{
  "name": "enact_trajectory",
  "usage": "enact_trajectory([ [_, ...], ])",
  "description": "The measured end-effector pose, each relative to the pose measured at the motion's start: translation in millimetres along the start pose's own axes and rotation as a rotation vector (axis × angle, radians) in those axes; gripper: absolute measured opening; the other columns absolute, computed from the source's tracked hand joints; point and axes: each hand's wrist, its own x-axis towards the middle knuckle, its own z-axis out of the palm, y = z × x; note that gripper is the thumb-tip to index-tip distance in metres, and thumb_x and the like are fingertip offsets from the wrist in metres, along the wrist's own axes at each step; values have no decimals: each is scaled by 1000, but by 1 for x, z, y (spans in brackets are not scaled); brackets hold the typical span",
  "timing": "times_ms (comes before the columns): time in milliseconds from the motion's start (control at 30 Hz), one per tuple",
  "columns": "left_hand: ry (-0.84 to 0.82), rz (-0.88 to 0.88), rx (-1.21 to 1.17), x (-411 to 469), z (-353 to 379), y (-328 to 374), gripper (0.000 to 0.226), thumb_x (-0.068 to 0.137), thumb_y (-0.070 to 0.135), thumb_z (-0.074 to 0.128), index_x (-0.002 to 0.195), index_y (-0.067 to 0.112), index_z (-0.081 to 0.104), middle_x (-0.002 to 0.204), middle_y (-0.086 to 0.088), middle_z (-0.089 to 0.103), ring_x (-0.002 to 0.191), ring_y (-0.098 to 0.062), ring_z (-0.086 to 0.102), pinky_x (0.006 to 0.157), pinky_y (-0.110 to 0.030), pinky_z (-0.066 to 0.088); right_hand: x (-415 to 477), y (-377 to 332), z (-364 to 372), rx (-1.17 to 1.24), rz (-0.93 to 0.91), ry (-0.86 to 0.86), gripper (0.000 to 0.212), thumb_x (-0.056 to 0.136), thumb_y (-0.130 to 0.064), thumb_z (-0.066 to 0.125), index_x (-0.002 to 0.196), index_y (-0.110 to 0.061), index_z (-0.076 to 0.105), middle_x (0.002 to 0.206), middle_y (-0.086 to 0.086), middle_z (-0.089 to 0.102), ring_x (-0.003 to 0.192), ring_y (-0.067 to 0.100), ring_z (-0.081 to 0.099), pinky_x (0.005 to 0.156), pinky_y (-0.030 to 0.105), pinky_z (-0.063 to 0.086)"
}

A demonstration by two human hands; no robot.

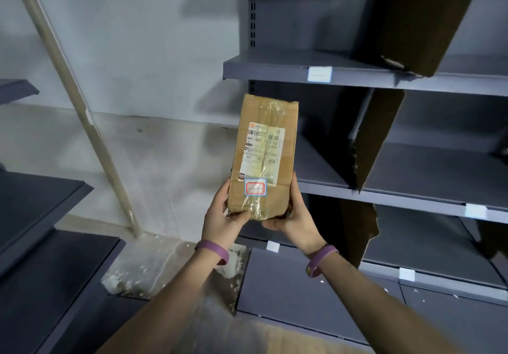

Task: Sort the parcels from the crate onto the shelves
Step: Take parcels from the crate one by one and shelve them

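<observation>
A brown cardboard parcel (pixel 265 144), taped and bearing a white shipping label plus a small red-and-blue sticker, stands upright in the air in front of the grey metal shelves (pixel 412 197). My left hand (pixel 220 213) grips its lower left edge and my right hand (pixel 295 216) grips its lower right corner from beneath. Both wrists wear purple bands. The crate is out of view.
Brown cardboard dividers (pixel 376 139) stand on the shelf boards, splitting them into bays. Small white tags (pixel 319 74) mark the shelf edges. Another dark shelf unit (pixel 35 210) sits at the left. A beige pole (pixel 82 117) leans against the grey wall.
</observation>
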Motion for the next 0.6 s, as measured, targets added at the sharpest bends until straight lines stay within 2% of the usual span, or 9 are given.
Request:
enact_trajectory([
  [100, -53, 20, -21, 7, 15, 6, 72, 77, -10, 65, 133, 31, 49, 114, 22, 64, 104, 0, 62, 86, -19, 52, -6, -8, -20, -36, -12, 61, 98, 71, 22, 69, 146, -25, 29, 121, -7, 62, 105, 0, 63, 76, 21, 55],
  [167, -90, 39, -23, 12, 27, 10, 69, 79, -5, 68, 136, 28, 48, 118, 19, 64, 107, 2, 60, 90, -19, 51, -7, -9, -34, -67, -12, 109, 91, 70, 15, 75, 141, -24, 33, 125, -7, 58, 110, 3, 60, 78, 21, 55],
  [300, -119, 67, 5, 21, 49, 18, 67, 82, 11, 71, 139, 33, 45, 119, 28, 59, 111, 7, 56, 93, -20, 49, -4, -9, -60, -108, 47, 219, 83, 69, -10, 85, 130, -28, 33, 129, -2, 51, 120, 19, 53, 87, 41, 57],
  [433, -124, 55, 20, 36, 62, 21, 67, 78, 32, 72, 138, 33, 44, 121, 22, 62, 109, 0, 60, 98, -34, 50, 6, -17, -73, -212, -5, 253, 68, 81, -18, 76, 134, -25, 34, 126, -10, 53, 117, 9, 54, 89, 25, 53],
  [500, -111, 58, 32, 46, 66, 23, 65, 73, 44, 67, 135, 35, 48, 120, 20, 63, 109, -3, 62, 97, -37, 50, 13, -20, -76, -227, -10, 260, 69, 83, -27, 74, 140, -25, 34, 129, -8, 55, 117, 8, 57, 95, 29, 51],
  [600, -40, 58, 64, 63, 71, 27, 56, 78, 45, 64, 131, 36, 50, 121, 21, 62, 113, -5, 59, 96, -32, 50, 25, -22, -76, -245, 0, 252, 74, 86, -34, 68, 147, -23, 29, 135, -6, 54, 116, 7, 57, 96, 29, 51],
])
